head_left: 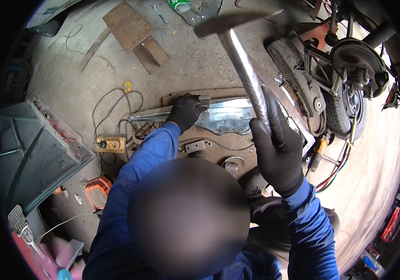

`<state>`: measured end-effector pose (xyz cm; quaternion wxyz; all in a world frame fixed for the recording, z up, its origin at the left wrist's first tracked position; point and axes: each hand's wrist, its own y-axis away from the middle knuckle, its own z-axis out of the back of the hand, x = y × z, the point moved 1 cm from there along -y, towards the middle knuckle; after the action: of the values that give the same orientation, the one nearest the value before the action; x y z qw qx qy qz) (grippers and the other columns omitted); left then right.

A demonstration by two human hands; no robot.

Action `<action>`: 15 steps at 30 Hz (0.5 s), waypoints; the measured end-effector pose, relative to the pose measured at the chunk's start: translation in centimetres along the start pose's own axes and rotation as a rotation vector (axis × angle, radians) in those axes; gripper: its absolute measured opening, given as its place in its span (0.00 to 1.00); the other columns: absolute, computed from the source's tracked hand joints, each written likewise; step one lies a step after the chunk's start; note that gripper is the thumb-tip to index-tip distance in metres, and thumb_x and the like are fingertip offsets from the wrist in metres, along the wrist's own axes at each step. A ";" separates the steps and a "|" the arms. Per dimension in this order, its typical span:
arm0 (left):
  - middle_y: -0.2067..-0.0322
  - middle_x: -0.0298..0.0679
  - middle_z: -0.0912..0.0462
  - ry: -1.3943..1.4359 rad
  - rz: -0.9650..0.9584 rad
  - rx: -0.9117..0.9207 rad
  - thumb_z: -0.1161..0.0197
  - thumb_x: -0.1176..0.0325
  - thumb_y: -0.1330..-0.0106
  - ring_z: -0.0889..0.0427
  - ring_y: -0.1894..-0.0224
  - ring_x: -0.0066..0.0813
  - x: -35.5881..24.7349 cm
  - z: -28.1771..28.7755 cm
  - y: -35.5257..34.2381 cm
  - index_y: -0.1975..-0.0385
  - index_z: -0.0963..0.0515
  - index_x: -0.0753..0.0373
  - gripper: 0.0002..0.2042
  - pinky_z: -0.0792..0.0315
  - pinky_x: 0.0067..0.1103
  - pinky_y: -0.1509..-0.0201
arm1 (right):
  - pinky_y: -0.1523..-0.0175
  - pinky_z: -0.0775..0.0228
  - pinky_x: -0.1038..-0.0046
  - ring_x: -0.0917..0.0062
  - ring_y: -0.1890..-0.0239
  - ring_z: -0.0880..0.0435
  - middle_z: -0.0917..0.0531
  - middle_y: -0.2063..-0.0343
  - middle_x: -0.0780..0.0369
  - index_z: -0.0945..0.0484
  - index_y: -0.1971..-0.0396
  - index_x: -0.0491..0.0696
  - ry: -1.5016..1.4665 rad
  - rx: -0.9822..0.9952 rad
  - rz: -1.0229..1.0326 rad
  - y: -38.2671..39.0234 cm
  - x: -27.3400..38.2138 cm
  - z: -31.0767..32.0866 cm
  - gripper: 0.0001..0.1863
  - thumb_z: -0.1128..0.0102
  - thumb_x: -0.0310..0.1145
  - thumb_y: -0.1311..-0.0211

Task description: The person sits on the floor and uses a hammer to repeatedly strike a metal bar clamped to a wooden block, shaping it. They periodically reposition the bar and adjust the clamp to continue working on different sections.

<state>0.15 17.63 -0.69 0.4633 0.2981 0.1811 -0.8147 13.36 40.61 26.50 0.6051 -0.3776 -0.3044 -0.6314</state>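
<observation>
My right hand point(279, 144), in a black glove, is closed round the shiny metal handle of a hammer point(247, 70). The hammer is raised, its dark head with a tapered end up above the floor. Below it and to its left lies a long piece of bent sheet metal point(225, 115), bright and wavy along its near edge. My left hand point(184, 112), also gloved in black, rests on this sheet with its fingers closed on a small grey metal block point(203, 101). The block's far part is hidden under the fingers.
A wooden stool point(127, 25) stands far left. On the left are a power socket box point(111, 144) with cables, an orange case point(98, 191) and a dark vehicle panel point(37, 149). To the right are a wheel point(347, 112), a brake hub point(357, 65) and a yellow-handled screwdriver point(320, 151).
</observation>
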 end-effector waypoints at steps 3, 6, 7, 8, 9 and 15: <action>0.58 0.54 0.12 -0.061 0.009 0.040 0.30 0.56 0.28 0.14 0.51 0.57 0.5 0.1 0.1 0.58 0.11 0.65 0.15 0.22 0.43 0.43 | 0.40 0.21 0.71 0.75 0.44 0.10 0.11 0.42 0.48 0.25 0.25 0.44 0.014 0.037 -0.057 2.6 -1.3 0.3 0.28 0.34 0.29 0.21; 0.57 0.55 0.11 -0.018 0.130 0.041 0.30 0.55 0.27 0.14 0.51 0.58 1.0 0.5 0.3 0.57 0.11 0.65 0.17 0.21 0.43 0.45 | 0.33 0.25 0.71 0.75 0.36 0.14 0.12 0.37 0.50 0.25 0.26 0.42 -0.057 0.097 -0.383 6.6 -1.5 2.8 0.28 0.34 0.28 0.21; 0.57 0.56 0.11 0.022 0.185 0.028 0.31 0.55 0.26 0.14 0.51 0.59 0.9 0.6 0.4 0.56 0.12 0.65 0.17 0.21 0.43 0.45 | 0.31 0.26 0.70 0.74 0.34 0.15 0.13 0.37 0.49 0.26 0.26 0.41 -0.022 0.096 -0.429 7.7 -1.4 3.7 0.28 0.35 0.28 0.21; 0.54 0.58 0.11 -0.023 0.237 0.043 0.31 0.54 0.26 0.14 0.49 0.61 0.8 0.8 0.5 0.54 0.12 0.67 0.19 0.21 0.43 0.44 | 0.29 0.27 0.70 0.73 0.32 0.16 0.14 0.36 0.48 0.26 0.25 0.40 -0.038 0.061 -0.347 8.8 -1.1 4.6 0.28 0.35 0.28 0.21; 0.54 0.59 0.11 -0.016 0.273 0.037 0.31 0.53 0.26 0.14 0.48 0.61 0.6 0.9 0.6 0.54 0.12 0.67 0.19 0.21 0.43 0.44 | 0.29 0.28 0.70 0.72 0.32 0.17 0.14 0.36 0.47 0.27 0.25 0.39 -0.017 0.079 -0.379 9.8 -0.7 5.7 0.28 0.37 0.28 0.20; 0.47 0.59 0.12 -0.041 0.378 0.066 0.32 0.53 0.27 0.15 0.41 0.59 -1.3 1.9 0.6 0.50 0.13 0.66 0.21 0.22 0.44 0.37 | 0.32 0.26 0.69 0.74 0.37 0.16 0.13 0.39 0.50 0.28 0.24 0.40 -0.023 0.034 -0.355 12.5 1.1 8.6 0.28 0.39 0.30 0.19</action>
<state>0.57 17.08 1.63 0.6015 0.3253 0.0858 -0.7246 26.74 46.23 31.09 0.4871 -0.3148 -0.3836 -0.7187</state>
